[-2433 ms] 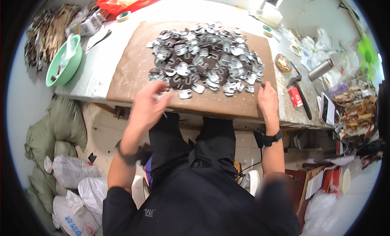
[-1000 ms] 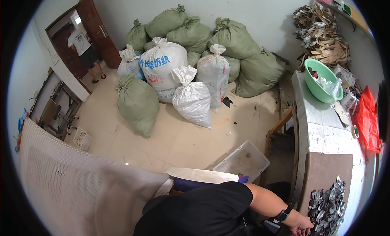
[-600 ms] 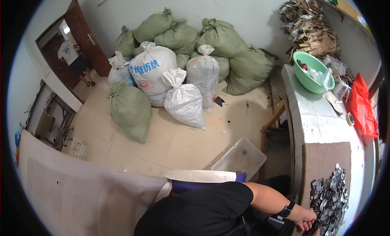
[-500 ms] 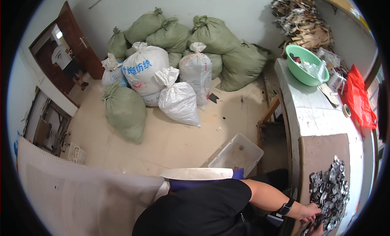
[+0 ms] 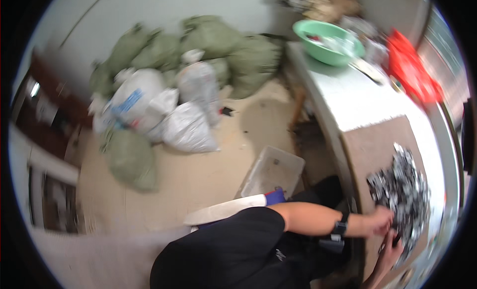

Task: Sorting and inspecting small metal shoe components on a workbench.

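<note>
Though blurry, pile (image 5: 405, 192) lengthwise along table (image 5: 370, 97).

The head camera looks steeply down over the left shoulder (image 5: 238, 227) (quite near), facing sacks (image 5: 131, 160) farther off.

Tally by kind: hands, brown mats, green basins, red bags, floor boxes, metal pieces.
Hands (left hand, right hand): 2
Brown mat: 1
Green basin: 1
Red bag: 1
Floor box: 1
Metal pieces: piled and blurred, can't count
Total: 6, metal pieces excluded
</note>
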`<action>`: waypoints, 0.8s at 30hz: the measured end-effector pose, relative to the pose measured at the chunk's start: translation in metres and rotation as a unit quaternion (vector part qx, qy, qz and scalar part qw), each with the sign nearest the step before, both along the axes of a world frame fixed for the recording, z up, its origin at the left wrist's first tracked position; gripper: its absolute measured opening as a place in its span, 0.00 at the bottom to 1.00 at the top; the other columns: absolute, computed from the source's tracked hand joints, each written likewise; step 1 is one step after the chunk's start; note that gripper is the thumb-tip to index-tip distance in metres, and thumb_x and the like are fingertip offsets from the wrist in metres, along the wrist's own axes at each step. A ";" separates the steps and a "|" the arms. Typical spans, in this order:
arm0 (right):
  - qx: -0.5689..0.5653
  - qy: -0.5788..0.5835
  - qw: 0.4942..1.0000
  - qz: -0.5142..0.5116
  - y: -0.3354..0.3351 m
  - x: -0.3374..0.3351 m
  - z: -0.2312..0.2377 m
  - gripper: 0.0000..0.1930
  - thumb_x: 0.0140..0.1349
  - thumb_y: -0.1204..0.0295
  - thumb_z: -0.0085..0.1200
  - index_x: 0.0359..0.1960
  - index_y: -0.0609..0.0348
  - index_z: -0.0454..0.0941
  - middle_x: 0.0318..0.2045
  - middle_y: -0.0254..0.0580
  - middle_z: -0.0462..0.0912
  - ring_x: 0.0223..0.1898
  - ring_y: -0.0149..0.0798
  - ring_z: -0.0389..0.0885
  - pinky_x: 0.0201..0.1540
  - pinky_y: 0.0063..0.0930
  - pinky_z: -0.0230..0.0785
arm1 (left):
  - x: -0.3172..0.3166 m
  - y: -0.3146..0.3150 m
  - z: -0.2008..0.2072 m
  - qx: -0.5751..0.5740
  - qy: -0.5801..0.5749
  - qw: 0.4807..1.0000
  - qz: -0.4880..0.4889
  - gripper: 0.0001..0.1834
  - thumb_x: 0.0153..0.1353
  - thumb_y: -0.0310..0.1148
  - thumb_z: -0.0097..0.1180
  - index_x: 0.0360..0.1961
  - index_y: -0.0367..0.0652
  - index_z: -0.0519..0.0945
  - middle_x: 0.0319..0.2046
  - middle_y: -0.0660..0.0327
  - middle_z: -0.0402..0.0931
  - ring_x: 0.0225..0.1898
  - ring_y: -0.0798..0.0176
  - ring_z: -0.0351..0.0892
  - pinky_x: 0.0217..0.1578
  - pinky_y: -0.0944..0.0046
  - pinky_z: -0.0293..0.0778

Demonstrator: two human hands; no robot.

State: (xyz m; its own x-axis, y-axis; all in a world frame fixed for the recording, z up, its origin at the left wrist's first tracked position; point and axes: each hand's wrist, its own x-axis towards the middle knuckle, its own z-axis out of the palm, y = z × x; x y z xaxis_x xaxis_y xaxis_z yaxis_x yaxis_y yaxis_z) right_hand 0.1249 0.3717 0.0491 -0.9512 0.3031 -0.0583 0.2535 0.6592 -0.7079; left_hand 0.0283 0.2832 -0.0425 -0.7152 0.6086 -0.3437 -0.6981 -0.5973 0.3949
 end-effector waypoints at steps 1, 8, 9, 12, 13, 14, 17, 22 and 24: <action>-0.017 0.018 0.999 -0.036 0.014 0.008 -0.006 0.15 0.69 0.68 0.54 0.47 0.69 0.80 0.33 0.40 0.83 0.36 0.31 0.77 0.41 0.24 0.69 | -0.003 -0.021 0.008 0.015 -0.032 0.998 -0.051 0.12 0.65 0.37 0.50 0.25 0.46 0.74 0.15 0.67 0.68 0.15 0.68 0.71 0.16 0.63 0.70; 0.210 0.059 0.960 -0.178 0.052 0.040 -0.023 0.13 0.57 0.66 0.62 0.35 0.66 0.81 0.27 0.56 0.81 0.31 0.55 0.81 0.37 0.43 0.71 | -0.031 -0.113 0.025 -0.026 -0.001 0.995 -0.093 0.17 0.66 0.50 0.56 0.38 0.46 0.77 0.34 0.63 0.75 0.39 0.63 0.78 0.46 0.46 0.81; 0.241 0.045 0.950 -0.195 0.062 0.055 -0.025 0.15 0.56 0.65 0.63 0.37 0.66 0.81 0.27 0.56 0.81 0.32 0.56 0.81 0.38 0.45 0.72 | -0.029 -0.107 0.035 -0.029 -0.015 0.995 -0.089 0.20 0.65 0.52 0.57 0.33 0.44 0.77 0.34 0.61 0.75 0.40 0.59 0.78 0.49 0.46 0.79; 0.230 0.059 0.945 -0.226 0.077 0.084 -0.029 0.19 0.55 0.62 0.65 0.41 0.65 0.81 0.32 0.56 0.82 0.36 0.55 0.81 0.40 0.43 0.72 | -0.028 -0.093 0.034 -0.031 -0.017 0.986 -0.160 0.25 0.64 0.57 0.55 0.25 0.45 0.77 0.27 0.63 0.75 0.35 0.62 0.81 0.35 0.58 0.83; 0.229 0.087 0.943 -0.227 0.077 0.087 -0.031 0.21 0.55 0.61 0.65 0.42 0.65 0.80 0.33 0.57 0.82 0.37 0.55 0.81 0.41 0.43 0.72 | -0.027 -0.088 0.032 0.003 -0.005 0.980 -0.198 0.26 0.64 0.59 0.55 0.25 0.45 0.77 0.25 0.64 0.76 0.32 0.65 0.82 0.27 0.63 0.84; 0.186 0.057 0.951 -0.240 0.073 0.086 -0.029 0.23 0.54 0.58 0.66 0.44 0.64 0.80 0.38 0.56 0.82 0.40 0.54 0.81 0.43 0.42 0.73 | -0.023 -0.084 0.031 -0.047 -0.001 0.977 -0.209 0.30 0.63 0.64 0.51 0.30 0.44 0.78 0.23 0.68 0.73 0.29 0.68 0.80 0.25 0.65 0.82; 0.213 0.077 0.947 -0.227 0.066 0.076 -0.044 0.25 0.53 0.55 0.67 0.46 0.62 0.81 0.41 0.55 0.81 0.42 0.55 0.81 0.45 0.42 0.73 | -0.013 -0.073 0.036 -0.072 -0.029 0.973 -0.216 0.30 0.64 0.63 0.50 0.35 0.42 0.77 0.24 0.66 0.75 0.30 0.66 0.81 0.25 0.64 0.83; 0.261 0.000 0.942 -0.209 0.061 0.057 -0.053 0.20 0.55 0.61 0.66 0.47 0.59 0.82 0.43 0.52 0.80 0.42 0.53 0.81 0.43 0.45 0.74 | 0.002 -0.072 0.032 -0.094 -0.011 0.967 -0.237 0.19 0.68 0.48 0.54 0.40 0.40 0.76 0.30 0.60 0.78 0.31 0.65 0.83 0.30 0.66 0.85; 0.265 -0.002 0.944 -0.195 0.067 0.059 -0.053 0.20 0.55 0.62 0.66 0.46 0.60 0.82 0.42 0.52 0.80 0.42 0.54 0.81 0.44 0.45 0.74 | 0.001 -0.079 0.028 -0.081 0.003 0.951 -0.299 0.16 0.68 0.45 0.54 0.42 0.41 0.76 0.29 0.62 0.76 0.29 0.70 0.81 0.24 0.70 0.81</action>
